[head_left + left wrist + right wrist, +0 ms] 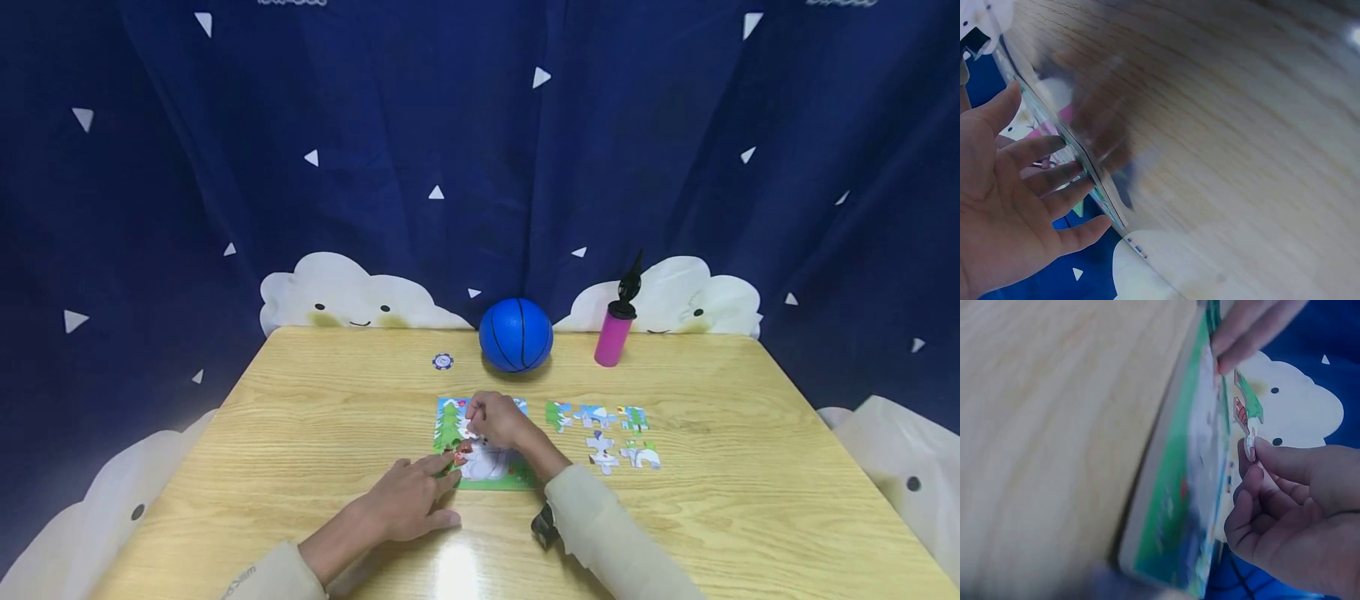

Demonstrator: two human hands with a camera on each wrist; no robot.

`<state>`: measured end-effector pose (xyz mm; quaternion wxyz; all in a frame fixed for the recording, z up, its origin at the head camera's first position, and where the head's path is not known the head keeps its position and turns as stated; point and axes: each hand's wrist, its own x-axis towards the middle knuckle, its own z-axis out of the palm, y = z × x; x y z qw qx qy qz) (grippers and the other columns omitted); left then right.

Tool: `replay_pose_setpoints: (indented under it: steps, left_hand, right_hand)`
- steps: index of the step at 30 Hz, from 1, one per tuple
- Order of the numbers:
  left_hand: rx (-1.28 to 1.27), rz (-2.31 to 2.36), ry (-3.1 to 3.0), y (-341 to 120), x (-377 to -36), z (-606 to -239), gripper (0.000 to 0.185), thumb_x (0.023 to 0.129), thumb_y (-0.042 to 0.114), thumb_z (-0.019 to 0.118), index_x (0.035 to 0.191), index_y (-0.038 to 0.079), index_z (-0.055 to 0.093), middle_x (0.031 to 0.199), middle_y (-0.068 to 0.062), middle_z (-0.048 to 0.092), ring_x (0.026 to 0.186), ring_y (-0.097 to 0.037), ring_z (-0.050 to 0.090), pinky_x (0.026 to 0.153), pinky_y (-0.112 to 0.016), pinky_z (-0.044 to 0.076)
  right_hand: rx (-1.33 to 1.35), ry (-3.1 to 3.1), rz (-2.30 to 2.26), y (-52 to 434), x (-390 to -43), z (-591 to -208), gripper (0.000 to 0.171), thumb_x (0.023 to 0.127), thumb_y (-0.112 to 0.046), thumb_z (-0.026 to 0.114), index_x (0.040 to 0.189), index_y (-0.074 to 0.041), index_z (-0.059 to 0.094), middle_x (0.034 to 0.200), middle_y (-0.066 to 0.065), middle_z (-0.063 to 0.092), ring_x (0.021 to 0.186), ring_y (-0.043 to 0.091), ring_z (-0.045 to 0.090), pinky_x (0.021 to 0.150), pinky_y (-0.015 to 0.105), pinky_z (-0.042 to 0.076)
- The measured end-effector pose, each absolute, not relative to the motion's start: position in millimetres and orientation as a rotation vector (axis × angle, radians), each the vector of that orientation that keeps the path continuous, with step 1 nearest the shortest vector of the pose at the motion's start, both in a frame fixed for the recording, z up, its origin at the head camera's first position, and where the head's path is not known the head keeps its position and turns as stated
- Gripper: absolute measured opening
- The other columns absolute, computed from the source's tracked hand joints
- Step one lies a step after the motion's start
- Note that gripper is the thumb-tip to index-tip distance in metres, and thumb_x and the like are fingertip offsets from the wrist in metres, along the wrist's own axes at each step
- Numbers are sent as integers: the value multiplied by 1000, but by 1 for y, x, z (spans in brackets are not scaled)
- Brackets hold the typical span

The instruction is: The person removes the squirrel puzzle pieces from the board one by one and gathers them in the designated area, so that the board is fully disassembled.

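Note:
A colourful jigsaw board (491, 475) lies on the wooden table (315, 400), partly filled. My right hand (491, 421) hovers over the board and pinches a green and red puzzle piece (1246, 415) between thumb and forefinger, its edge tilted up off the picture. In the head view that piece (461, 452) shows near the board's lower left. My left hand (416, 500) lies flat on the table, its straight fingers (1054, 178) touching the board's (1094, 181) left edge. In the right wrist view the board (1191, 487) runs past my right hand (1272, 487).
Several loose puzzle pieces (603, 429) lie to the right of the board. At the back of the table stand a blue ball (516, 334), a pink pump (613, 333) and a small round chip (442, 361). A dark blue curtain hangs behind.

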<state>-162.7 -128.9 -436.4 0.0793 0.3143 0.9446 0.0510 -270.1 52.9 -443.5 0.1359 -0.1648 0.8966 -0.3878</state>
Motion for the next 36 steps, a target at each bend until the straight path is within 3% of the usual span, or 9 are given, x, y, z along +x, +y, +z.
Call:
replay_pose_setpoints:
  steps: [6,12,25,36]
  left_hand:
    - [932,150,2828,-129,-164,-437,64,89,53,54,136,10,51,148,-15,42,135,-32,42,102,-57,42]
    - [926,147,2826,-130,-164,-439,63,90,53,53,136,10,52,148,-15,41,135,-31,42,102,-56,42]
    - [936,143,2831,-128,-165,-439,64,89,53,54,136,9,52,147,-15,43,135,-31,43,101,-57,41]
    - [935,128,2831,-127,-165,-438,63,89,53,54,135,9,53,146,-15,43,134,-31,44,100,-57,43]
  right_hand:
    - [-452,2652,-1132,78,-272,-434,6,85,0,62,89,-4,61,72,1,58,62,10,49,53,19,39]
    - [-466,2661,-1144,112,-272,-426,8,84,1,64,91,1,61,71,2,57,63,10,48,56,19,39]
    - [-335,2602,-1151,178,-264,-433,6,85,3,58,89,0,60,70,2,55,56,9,40,47,17,31]
    - [-292,2603,-1071,202,-261,-443,6,82,-1,66,86,-3,62,69,2,56,61,11,47,53,21,40]
